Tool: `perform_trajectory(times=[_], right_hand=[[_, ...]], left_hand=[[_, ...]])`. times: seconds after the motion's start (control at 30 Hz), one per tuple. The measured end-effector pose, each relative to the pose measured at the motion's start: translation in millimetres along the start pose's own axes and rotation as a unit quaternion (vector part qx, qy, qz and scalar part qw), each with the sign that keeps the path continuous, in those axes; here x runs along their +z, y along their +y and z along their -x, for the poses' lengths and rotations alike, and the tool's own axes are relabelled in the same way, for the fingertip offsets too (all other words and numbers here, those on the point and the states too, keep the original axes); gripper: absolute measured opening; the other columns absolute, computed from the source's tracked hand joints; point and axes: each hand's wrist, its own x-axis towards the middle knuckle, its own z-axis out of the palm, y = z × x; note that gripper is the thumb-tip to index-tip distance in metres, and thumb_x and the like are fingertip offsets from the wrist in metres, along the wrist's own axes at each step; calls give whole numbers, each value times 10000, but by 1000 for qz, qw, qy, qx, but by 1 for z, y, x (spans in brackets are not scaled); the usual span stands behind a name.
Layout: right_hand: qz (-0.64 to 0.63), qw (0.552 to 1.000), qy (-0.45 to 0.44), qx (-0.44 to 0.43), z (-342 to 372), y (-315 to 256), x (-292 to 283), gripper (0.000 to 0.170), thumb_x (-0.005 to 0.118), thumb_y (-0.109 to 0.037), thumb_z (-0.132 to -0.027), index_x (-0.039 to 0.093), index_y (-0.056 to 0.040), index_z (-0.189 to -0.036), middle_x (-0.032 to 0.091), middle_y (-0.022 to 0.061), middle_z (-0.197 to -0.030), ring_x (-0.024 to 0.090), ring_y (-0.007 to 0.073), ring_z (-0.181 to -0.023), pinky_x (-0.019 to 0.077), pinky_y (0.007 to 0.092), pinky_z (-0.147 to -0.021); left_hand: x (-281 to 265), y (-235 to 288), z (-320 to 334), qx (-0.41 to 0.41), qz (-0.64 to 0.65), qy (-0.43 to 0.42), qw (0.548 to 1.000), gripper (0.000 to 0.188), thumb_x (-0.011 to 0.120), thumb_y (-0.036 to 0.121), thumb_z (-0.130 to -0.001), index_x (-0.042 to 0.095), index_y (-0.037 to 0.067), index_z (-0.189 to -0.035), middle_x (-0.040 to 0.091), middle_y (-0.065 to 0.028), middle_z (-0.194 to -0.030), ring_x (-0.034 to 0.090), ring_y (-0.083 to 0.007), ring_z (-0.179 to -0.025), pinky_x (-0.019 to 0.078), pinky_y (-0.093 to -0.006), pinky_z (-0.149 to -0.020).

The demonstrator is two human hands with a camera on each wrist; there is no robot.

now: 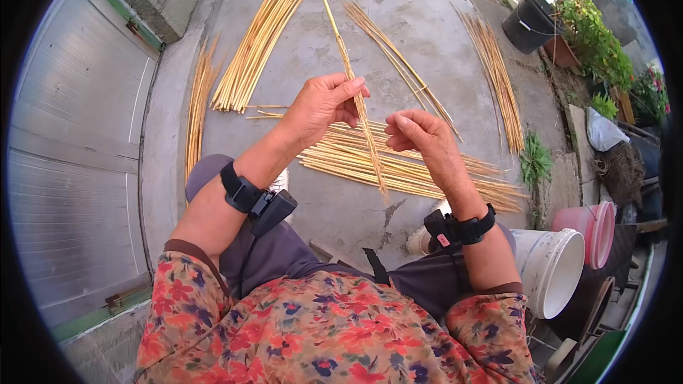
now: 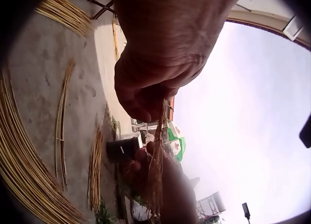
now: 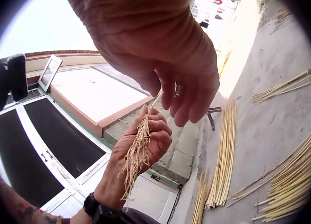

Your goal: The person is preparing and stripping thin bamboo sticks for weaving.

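A long dry stalk with a frayed, straw-coloured head runs through my left hand, which grips it between thumb and fingers. The bare stem slants up and away beyond that hand, while the ragged head hangs toward me. Beside the head is my right hand, its fingers loosely bent and a small gap from the stalk in the head view. A ring shows on one of its fingers. Below both hands a spread pile of stalks lies on the concrete.
More stalk bundles lie on the ground: a thick one ahead left, a thin pair ahead, and one at right. A metal door stands at left. A black bucket, a white bucket and a pink bucket line the right.
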Motion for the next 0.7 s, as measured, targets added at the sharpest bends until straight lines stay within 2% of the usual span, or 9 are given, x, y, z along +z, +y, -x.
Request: perform_trajectory(times=[0.03,0.13,0.27,0.37,0.7], right_hand=[[-2,1000,-3,4,-1,3,-4,249,506,-236,-908,602,-10,-952,614,55,-824,576,96,-719,486,223,-663],[-49,999,-2,17,1,7,-2,177,574,-174,-868,602,-9,-929,613,24,-797,557,64,-670,473,203,-621],[-19,997,-58,45,3,10,13,187,551,-185,-881,601,-13,-934,611,27,-816,573,81,-677,485,212,-635],[-58,994,-68,71,4,9,16,214,528,-203,-897,599,-7,-945,611,30,-815,576,86,-681,487,217,-639],[-83,992,-79,54,4,8,22,221,528,-208,-897,598,-5,-951,607,23,-792,572,79,-683,488,222,-641]], left_hand=[[-4,2,1,-20,-7,13,1000,251,534,245,-892,602,5,-863,582,-49,-794,563,-109,-676,486,-260,-605],[-8,0,0,-10,-7,10,1000,248,529,247,-894,596,9,-880,571,-40,-791,562,-109,-697,491,-269,-602],[-8,2,0,0,6,20,1000,248,504,239,-907,581,4,-917,570,-39,-796,567,-112,-703,489,-264,-622],[-11,7,1,3,4,5,1000,249,482,230,-917,573,-1,-933,572,-43,-810,571,-114,-727,486,-262,-640],[-12,7,3,13,18,9,1000,250,483,222,-916,569,-10,-953,581,-57,-819,584,-146,-735,485,-266,-648]])
